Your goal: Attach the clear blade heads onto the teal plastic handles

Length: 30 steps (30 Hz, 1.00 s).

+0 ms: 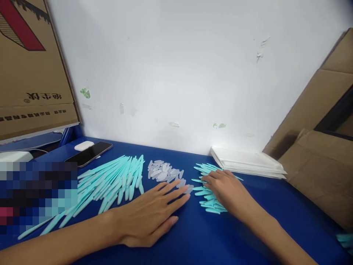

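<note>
My left hand lies palm down with its fingers spread, holding nothing. Its fingertips reach the lower edge of a heap of small, whitish translucent plastic pieces, which look like blade covers. To the left of that heap, slim turquoise plastic sticks, shaped like eyebrow razors with a broader flat end, lie fanned out. On the right, my right hand bends over a second pile of turquoise sticks, its fingers closed around a stick there. The thumb and part of this pile are hidden beneath the hand.
White flat sheets or bags are stacked against the white wall. A phone and a white case lie at the back left of the blue table. Cardboard boxes flank both sides. The lower left is pixelated.
</note>
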Each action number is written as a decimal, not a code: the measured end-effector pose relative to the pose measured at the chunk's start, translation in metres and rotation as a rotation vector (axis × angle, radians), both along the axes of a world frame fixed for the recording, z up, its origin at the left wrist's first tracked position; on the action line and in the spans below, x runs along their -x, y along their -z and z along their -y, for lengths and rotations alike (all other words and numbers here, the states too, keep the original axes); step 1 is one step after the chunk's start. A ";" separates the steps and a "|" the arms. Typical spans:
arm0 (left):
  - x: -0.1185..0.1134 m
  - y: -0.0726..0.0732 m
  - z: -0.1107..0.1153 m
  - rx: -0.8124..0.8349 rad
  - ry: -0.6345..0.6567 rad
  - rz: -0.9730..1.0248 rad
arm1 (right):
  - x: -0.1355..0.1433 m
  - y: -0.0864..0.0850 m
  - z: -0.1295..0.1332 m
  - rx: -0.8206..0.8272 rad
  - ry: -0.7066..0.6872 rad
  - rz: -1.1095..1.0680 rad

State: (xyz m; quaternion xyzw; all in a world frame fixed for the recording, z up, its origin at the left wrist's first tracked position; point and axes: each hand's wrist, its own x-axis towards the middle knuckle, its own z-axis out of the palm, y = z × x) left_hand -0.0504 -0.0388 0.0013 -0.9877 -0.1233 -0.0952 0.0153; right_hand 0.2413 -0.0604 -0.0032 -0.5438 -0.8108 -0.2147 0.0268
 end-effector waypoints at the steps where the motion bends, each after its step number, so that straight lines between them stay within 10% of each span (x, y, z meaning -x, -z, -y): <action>1: 0.000 0.000 0.000 0.007 0.006 0.002 | -0.002 0.000 -0.001 -0.003 -0.001 0.005; 15: -0.003 0.028 -0.015 -0.207 -0.038 0.108 | -0.001 0.002 -0.002 -0.101 -0.071 0.015; 30: -0.004 0.029 -0.019 -0.039 -0.414 0.182 | 0.019 -0.010 0.013 -0.048 -0.351 0.016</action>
